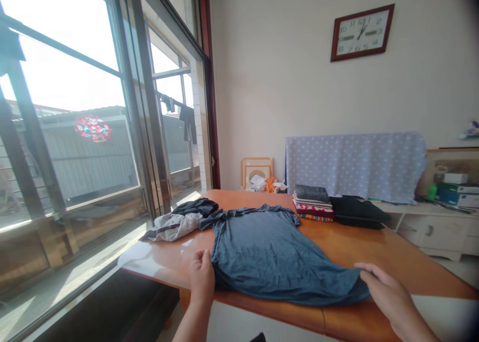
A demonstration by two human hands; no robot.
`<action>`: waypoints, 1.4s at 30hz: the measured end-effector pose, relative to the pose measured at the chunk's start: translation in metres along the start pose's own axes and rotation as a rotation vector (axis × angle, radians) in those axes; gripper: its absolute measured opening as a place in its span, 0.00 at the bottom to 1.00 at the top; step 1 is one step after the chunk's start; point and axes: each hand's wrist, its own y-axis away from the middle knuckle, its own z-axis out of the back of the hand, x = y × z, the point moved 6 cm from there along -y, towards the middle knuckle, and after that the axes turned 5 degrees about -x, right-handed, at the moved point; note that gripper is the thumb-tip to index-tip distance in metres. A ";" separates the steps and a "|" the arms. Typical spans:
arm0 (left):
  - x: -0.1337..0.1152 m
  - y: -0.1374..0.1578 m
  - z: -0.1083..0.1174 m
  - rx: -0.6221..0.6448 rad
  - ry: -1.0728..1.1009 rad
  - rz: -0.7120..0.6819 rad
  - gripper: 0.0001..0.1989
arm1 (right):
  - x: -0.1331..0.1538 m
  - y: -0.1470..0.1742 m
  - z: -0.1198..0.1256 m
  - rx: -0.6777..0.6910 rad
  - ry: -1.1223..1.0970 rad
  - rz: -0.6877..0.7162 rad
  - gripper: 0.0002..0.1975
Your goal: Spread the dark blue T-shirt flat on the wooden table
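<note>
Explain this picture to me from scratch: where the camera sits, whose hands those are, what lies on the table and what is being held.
There is no machine here. A person wears one camera on the head, looking forward and down, so the two bare hands at the bottom are the person's own.

On the wooden table a blue-grey T-shirt lies spread flat. The left hand pinches its near left edge; the right hand rests open on its near right corner.

Further back lie a crumpled heap of clothes by the window, a stack of folded clothes and a dark folded garment. A clock hangs on the wall.
</note>
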 end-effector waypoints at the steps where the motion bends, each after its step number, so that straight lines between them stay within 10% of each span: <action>1: 0.002 -0.001 -0.004 0.024 -0.024 -0.025 0.19 | 0.002 -0.001 -0.005 0.057 -0.017 -0.002 0.20; 10: -0.007 0.017 -0.025 0.295 -0.489 -0.158 0.14 | 0.074 0.000 -0.031 0.106 -0.249 0.059 0.24; 26: -0.001 0.021 -0.038 0.469 -0.733 -0.207 0.12 | 0.169 0.047 -0.253 0.619 -0.308 0.176 0.19; 33: -0.005 -0.070 -0.040 0.435 -0.717 -0.403 0.13 | 0.138 0.044 -0.273 0.513 -0.199 0.280 0.20; 42: -0.001 -0.216 -0.083 0.415 -1.207 -0.619 0.39 | 0.138 0.045 -0.278 0.502 -0.154 0.464 0.18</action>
